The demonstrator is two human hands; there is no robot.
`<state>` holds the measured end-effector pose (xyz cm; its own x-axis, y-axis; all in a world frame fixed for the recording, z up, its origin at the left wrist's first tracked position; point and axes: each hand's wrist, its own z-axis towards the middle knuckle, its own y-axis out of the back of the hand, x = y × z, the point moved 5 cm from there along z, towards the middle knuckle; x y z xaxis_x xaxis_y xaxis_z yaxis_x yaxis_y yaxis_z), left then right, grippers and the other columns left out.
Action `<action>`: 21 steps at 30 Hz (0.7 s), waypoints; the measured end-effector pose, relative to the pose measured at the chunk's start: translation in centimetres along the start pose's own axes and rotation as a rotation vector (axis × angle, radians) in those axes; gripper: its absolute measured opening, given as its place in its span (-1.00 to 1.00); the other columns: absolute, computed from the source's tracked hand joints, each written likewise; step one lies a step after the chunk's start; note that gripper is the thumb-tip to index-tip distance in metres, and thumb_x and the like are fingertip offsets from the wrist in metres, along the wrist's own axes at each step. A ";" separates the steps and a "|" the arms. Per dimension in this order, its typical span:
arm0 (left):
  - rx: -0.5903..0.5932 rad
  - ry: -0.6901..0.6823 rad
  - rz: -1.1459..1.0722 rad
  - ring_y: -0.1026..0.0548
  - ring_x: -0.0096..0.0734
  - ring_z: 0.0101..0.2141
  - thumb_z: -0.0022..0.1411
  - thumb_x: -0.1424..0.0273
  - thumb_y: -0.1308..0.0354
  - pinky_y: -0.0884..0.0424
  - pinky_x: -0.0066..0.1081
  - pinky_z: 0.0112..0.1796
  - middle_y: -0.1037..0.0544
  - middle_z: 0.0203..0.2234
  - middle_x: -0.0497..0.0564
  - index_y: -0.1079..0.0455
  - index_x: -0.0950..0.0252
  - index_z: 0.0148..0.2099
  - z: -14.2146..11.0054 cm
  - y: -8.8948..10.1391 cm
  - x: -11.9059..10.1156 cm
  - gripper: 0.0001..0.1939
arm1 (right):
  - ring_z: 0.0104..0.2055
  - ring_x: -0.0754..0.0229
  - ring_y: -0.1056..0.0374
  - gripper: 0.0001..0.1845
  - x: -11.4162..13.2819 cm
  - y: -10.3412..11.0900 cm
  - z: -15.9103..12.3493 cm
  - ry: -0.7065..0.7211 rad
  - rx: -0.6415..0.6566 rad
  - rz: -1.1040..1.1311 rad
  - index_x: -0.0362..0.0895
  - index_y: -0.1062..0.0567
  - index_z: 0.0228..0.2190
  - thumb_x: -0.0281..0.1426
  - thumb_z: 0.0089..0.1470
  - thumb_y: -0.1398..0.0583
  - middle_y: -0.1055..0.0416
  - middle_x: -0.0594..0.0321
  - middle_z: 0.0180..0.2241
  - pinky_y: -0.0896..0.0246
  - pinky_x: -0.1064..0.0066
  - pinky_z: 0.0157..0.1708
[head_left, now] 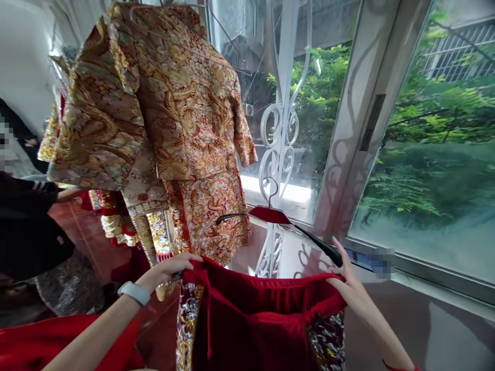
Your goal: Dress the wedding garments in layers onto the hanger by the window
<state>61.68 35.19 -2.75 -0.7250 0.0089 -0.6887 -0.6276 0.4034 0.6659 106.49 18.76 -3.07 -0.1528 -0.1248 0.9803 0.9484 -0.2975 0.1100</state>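
Note:
My left hand [166, 270] and my right hand [350, 281] each grip one end of the waistband of a red velvet skirt [263, 314] with silver embroidery, stretched open between them. A red and black hanger [278, 219] hangs from the white scrolled window grille [280, 139] just above the skirt, its right arm close to my right fingers. A gold and red embroidered jacket [174, 103] hangs at upper left, above a matching skirt [212, 216].
A large window [433, 154] with greenery outside fills the right side, with a sill below it. Another person in black [27, 226] stands at the left edge. Red fabric [34, 345] lies at lower left. More embroidered garments [116, 216] hang behind the jacket.

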 end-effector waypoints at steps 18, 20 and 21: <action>-0.054 0.000 -0.176 -0.60 -0.06 -0.24 -0.34 0.43 -0.10 -0.56 -0.29 -0.26 -0.66 -0.39 0.04 -0.57 0.31 -0.24 2.2 4.9 -10.4 -0.51 | -0.49 0.23 -0.16 -0.60 1.7 2.6 7.1 0.055 -0.052 -0.080 -0.03 -0.34 -0.21 -0.36 -0.21 -0.11 -0.30 0.43 -0.49 -0.07 0.43 -0.45; -0.036 0.011 -0.157 -0.60 -0.12 -0.32 -0.36 0.45 -0.08 -0.54 -0.32 -0.29 -0.64 -0.46 0.01 -0.57 0.32 -0.25 2.9 4.6 -10.2 -0.49 | -0.51 0.24 -0.15 -0.61 1.7 2.5 7.0 0.057 -0.055 -0.065 -0.02 -0.33 -0.21 -0.37 -0.21 -0.10 -0.28 0.44 -0.51 -0.04 0.44 -0.47; -0.028 0.014 -0.147 -0.59 -0.15 -0.36 -0.38 0.45 -0.07 -0.54 -0.33 -0.31 -0.63 -0.49 0.00 -0.57 0.32 -0.25 3.3 4.4 -10.0 -0.48 | -0.51 0.24 -0.15 -0.61 1.8 2.5 6.9 0.062 -0.054 -0.060 -0.03 -0.33 -0.21 -0.37 -0.20 -0.09 -0.28 0.44 -0.51 -0.03 0.44 -0.47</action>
<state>67.10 39.90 6.12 -0.6282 -0.0611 -0.7756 -0.7349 0.3738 0.5658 110.51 24.32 0.06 -0.2273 -0.1626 0.9601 0.9210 -0.3562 0.1577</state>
